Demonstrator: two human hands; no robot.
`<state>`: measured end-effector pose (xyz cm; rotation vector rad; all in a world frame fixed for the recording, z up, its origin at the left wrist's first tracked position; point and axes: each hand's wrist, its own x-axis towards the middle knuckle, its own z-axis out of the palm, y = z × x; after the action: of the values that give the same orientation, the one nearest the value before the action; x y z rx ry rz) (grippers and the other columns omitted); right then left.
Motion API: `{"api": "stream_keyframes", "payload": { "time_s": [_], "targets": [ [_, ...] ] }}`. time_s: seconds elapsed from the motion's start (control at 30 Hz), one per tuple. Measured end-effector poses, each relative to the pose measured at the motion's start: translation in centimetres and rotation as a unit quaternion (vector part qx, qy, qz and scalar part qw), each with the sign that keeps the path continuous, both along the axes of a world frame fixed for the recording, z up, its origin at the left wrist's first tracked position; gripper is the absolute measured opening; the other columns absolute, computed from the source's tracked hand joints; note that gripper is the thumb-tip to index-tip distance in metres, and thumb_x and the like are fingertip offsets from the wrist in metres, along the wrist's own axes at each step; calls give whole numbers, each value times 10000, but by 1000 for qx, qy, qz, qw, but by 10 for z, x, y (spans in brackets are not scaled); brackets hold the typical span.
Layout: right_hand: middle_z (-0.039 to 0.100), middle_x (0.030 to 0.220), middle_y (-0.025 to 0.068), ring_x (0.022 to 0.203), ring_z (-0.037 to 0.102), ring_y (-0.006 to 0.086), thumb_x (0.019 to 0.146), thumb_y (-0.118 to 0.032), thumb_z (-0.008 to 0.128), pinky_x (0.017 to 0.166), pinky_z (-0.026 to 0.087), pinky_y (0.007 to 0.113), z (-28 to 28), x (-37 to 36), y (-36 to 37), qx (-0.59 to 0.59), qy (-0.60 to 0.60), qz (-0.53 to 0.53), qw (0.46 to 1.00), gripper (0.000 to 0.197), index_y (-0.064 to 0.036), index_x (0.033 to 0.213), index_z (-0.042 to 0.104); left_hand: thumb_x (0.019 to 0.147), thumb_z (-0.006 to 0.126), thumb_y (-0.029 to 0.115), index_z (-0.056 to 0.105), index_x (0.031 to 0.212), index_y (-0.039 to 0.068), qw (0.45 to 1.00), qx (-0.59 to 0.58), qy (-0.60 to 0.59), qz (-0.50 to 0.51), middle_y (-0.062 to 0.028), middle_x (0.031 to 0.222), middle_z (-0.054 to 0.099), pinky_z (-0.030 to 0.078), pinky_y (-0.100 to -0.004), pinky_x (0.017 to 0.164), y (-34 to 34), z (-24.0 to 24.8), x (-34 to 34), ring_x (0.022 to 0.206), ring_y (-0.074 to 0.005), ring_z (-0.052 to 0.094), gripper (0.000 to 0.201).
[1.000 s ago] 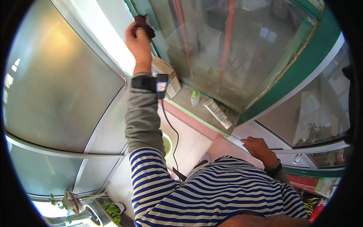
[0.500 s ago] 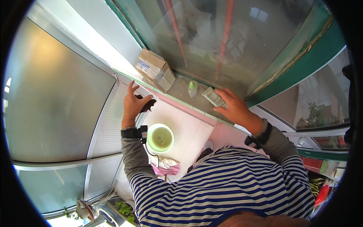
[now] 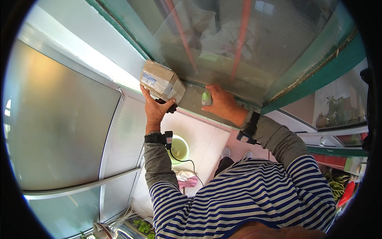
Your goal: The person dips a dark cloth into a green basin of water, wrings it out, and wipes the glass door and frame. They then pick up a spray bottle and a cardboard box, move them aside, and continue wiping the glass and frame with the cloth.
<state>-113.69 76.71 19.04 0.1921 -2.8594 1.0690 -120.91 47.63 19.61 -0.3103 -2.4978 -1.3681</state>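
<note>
A small bottle with a green cap (image 3: 205, 98) sits on the window sill. My right hand (image 3: 223, 104) curves round it from the right, thumb at its near side and fingers at its far side. My left hand (image 3: 154, 109) is at the near side of a taped cardboard box (image 3: 159, 77). A dark, crumpled cloth (image 3: 172, 108) is tucked under its palm and thumb. The fingers of that hand reach up along the box's left edge. A pale object (image 3: 248, 105) shows partly behind my right wrist.
The grey sill (image 3: 191, 99) runs below a green-framed window (image 3: 223, 44). A pale green basin (image 3: 187, 149) stands on the floor, half behind my left wrist. Beside it lies a pink and white cloth (image 3: 187, 178). A frosted sliding panel (image 3: 63, 119) closes the left side.
My right hand has left the pale packet and moved left to the bottle. My left hand has come up and right, with the dark cloth, to the cardboard box.
</note>
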Motion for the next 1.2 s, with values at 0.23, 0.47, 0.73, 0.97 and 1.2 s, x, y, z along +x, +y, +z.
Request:
{"api": "stream_keyframes", "payload": {
  "time_s": [0.23,0.47,0.73,0.97,1.2],
  "targets": [
    [651,1230,136,1133,639,373,763,-270,847,899,546,471,-7,1,0,-52,57,1,997,609,-56,1257,563,690,915,129,-91,1630,59,981,171,-80,-42,-191,1493,475,623,-418,921,13,13,12,1131,-334,678,1379],
    [650,1177,137,1061,647,316,782,-257,844,895,531,413,27,-4,7,-229,29,83,970,615,-57,1289,557,650,923,99,-83,1631,59,988,148,-21,-47,-199,1547,365,521,-434,1052,4,-11,28,1298,-309,528,1406],
    [605,1340,106,1138,632,201,822,-232,834,1005,522,368,101,6,3,-420,-76,300,853,875,-59,1558,392,591,987,277,-62,1619,26,992,119,11,-35,-214,1560,308,351,-449,1192,14,-25,70,1405,-323,411,1490],
    [403,1551,258,1349,492,449,736,-153,852,1099,440,488,106,48,-18,-340,79,343,872,592,-99,1207,499,529,1044,319,-48,1628,67,963,248,-93,-44,-165,1569,323,374,-449,1180,0,-64,117,1387,-301,442,1570],
    [327,1601,320,1226,595,397,766,-126,825,1033,487,470,114,84,-8,-390,46,384,836,617,-68,1289,502,631,895,383,76,1622,119,836,437,-331,5,-150,1518,437,405,-473,1161,-28,-130,159,1366,-315,483,1313]
  ]
}}
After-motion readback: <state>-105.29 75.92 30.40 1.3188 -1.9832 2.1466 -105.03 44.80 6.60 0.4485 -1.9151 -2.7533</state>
